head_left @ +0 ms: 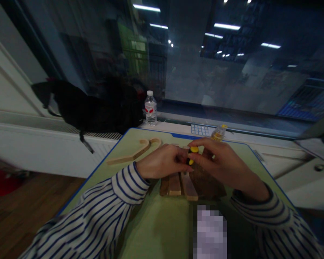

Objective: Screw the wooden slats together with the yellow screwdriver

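Observation:
A short yellow-and-black screwdriver point(193, 149) stands over the wooden pieces, its tip hidden by fingers. My right hand point(221, 163) grips its yellow handle between thumb and fingers. From the other side my left hand point(164, 160) closes its thumb and fingertips around the tool's dark lower part. Beneath the hands lie two narrow wooden strips, a left strip point(175, 185) and a right strip point(189, 189), with their near ends apart. A small dark spot shows on the right strip just below my left thumb. Both strips rest on a brown board point(209, 183).
A curved wooden piece point(135, 154) lies left of my hands on the green table point(151, 223). A clear bottle with a yellow cap point(218, 133) stands at the far edge. On the sill are a water bottle point(151, 109) and a black bag point(97, 108), before a window.

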Motion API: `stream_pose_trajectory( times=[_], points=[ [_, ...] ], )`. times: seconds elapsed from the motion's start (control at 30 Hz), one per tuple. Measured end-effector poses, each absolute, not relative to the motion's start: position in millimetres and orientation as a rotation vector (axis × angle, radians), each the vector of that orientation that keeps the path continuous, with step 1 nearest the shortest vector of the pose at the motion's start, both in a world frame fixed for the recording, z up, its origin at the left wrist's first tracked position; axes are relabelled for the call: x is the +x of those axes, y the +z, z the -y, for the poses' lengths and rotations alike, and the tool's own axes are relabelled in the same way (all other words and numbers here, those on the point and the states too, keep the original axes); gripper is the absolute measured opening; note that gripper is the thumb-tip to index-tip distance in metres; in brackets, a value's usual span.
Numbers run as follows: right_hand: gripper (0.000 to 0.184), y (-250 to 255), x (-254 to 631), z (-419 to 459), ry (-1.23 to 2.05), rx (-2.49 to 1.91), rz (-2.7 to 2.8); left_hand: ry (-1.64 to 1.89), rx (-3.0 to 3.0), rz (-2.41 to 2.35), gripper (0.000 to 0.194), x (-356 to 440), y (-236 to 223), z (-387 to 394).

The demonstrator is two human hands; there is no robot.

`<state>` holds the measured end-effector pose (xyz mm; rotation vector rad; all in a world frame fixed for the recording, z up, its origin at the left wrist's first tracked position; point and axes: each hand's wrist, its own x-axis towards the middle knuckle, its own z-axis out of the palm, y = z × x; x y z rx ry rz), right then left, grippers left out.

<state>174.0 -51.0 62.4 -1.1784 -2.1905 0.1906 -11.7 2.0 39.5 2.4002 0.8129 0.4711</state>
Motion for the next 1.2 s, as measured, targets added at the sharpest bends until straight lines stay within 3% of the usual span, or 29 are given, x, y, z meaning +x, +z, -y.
stream_pose_trajectory(
  times=[0.23,1.2],
  points=[
    [0.035,63.3,173.1,55.3,0.258,-1.232,2.169,0.434,2.392,-0.803,0.020,-12.7,40.0,-1.6],
    [0.019,63.6,172.4,51.8,0.218,-1.104,2.214,0.345,2.451,-0.758,0.020,-13.1,40.2,-2.7]
  ],
)
